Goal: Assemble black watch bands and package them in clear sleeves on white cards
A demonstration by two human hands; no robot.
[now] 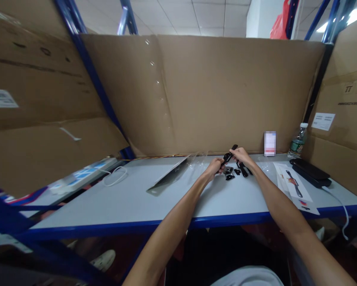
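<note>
My left hand point(216, 166) and my right hand point(241, 155) are close together above the far part of the table, both with fingers closed. Between them is a dark, glossy black plastic part point(227, 157) with a long, handle-like end slanting up to the right. Each hand grips it from its own side; the fingers cover much of it. Just below lie several small black plastic pieces point(229, 177). Long black handle-shaped pieces point(243, 170) rest beneath my right hand.
Clear plastic bags point(198, 159) and a flat grey sheet point(169, 173) lie to the left. Printed cards point(296, 188), a black case point(311, 172) with a white cable, a phone point(270, 143) and a bottle point(297, 141) stand right. A power strip point(86, 174) lies far left. Cardboard walls point(241, 91) enclose the table.
</note>
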